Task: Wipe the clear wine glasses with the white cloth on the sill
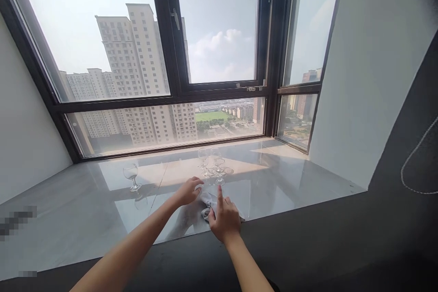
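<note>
A wide bay window (112, 54) in a dark frame (171, 96) filled the far side, with a handle (175, 18) on its middle sash. Beyond the glass stood pale tower blocks (137, 64), a green field (210, 116) and a hazy sky with one cloud (222, 41). Sunlight lay in bright patches on the glossy grey stone worktop (290, 178). A white left wall (23, 137) and a white right wall (369, 77) closed the bay. A dark surface (325, 246) ran along the near edge.

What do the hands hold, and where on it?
A cloth on the sill: left hand grips its far edge; right hand lies on its near end, grip unclear. The glasses are untouched.
</note>
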`<move>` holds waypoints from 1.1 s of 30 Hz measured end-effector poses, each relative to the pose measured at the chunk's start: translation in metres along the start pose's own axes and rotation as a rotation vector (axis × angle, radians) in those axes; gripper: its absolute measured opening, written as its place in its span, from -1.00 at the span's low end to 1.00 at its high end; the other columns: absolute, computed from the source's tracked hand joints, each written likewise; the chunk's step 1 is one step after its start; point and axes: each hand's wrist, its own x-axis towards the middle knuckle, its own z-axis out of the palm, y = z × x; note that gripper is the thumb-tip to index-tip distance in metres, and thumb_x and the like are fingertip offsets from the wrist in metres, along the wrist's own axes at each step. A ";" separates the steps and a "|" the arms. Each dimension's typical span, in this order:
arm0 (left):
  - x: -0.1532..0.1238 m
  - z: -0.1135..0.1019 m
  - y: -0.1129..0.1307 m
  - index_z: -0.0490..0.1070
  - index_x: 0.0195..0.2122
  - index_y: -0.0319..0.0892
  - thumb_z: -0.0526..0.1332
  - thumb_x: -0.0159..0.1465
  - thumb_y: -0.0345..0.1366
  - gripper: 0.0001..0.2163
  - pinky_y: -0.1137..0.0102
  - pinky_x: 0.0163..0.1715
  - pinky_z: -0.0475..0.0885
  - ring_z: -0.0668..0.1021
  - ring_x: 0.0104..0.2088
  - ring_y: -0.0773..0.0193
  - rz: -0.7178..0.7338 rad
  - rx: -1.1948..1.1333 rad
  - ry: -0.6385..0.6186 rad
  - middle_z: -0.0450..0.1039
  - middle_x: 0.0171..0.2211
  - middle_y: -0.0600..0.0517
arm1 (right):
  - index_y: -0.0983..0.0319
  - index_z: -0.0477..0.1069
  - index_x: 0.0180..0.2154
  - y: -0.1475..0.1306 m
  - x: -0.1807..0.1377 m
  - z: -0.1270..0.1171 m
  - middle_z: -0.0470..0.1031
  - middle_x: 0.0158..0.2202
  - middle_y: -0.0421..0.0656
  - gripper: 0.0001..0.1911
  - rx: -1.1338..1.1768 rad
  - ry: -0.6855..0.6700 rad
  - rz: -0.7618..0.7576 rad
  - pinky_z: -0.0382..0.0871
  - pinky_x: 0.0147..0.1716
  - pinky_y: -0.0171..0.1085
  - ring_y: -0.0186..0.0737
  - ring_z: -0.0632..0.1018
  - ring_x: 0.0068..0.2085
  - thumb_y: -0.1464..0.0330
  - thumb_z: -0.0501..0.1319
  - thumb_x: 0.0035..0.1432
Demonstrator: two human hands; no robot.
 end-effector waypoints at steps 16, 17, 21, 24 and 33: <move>0.065 0.055 0.034 0.52 -0.11 -0.13 0.04 0.30 -0.27 -0.71 0.25 -0.02 0.43 0.50 -0.11 0.12 0.064 -0.013 -0.102 0.47 -0.13 -0.12 | 0.31 -0.29 0.41 -0.001 0.001 0.001 0.44 -0.25 -0.05 -0.13 0.026 0.025 -0.006 0.31 -0.24 -0.13 -0.03 0.42 -0.23 0.37 0.06 0.16; 0.060 0.053 0.033 0.53 -0.13 -0.14 0.03 0.31 -0.27 -0.71 0.24 -0.03 0.43 0.51 -0.12 0.12 0.064 -0.008 -0.095 0.46 -0.14 -0.12 | 0.30 -0.28 0.41 -0.001 0.001 0.000 0.44 -0.24 -0.05 -0.13 0.027 0.031 -0.006 0.31 -0.25 -0.13 -0.03 0.42 -0.23 0.37 0.07 0.16; 0.032 0.036 0.015 0.49 -0.02 -0.16 -0.02 0.33 -0.28 -0.66 0.19 0.06 0.39 0.50 -0.03 0.07 0.023 0.005 -0.048 0.46 -0.05 -0.17 | 0.31 -0.24 0.40 0.000 0.000 0.000 0.45 -0.22 -0.05 -0.16 0.039 0.020 -0.018 0.30 -0.23 -0.15 -0.04 0.43 -0.20 0.37 0.08 0.17; 0.001 0.017 -0.013 0.47 0.05 -0.15 -0.05 0.35 -0.28 -0.61 0.21 0.13 0.34 0.46 0.06 0.08 -0.057 -0.005 0.015 0.45 0.04 -0.17 | 0.33 -0.17 0.38 0.002 -0.001 0.001 0.45 -0.22 -0.03 -0.22 0.047 -0.003 -0.015 0.30 -0.24 -0.16 -0.06 0.43 -0.21 0.36 0.07 0.20; -0.102 -0.057 -0.111 0.37 0.19 -0.18 -0.11 0.34 -0.30 -0.54 0.27 0.27 0.18 0.28 0.29 0.16 -0.602 0.197 0.106 0.29 0.27 -0.03 | 0.30 -0.06 0.35 0.003 -0.003 0.003 0.43 -0.27 -0.08 -0.30 0.032 0.004 -0.012 0.28 -0.24 -0.18 -0.09 0.43 -0.25 0.34 0.07 0.23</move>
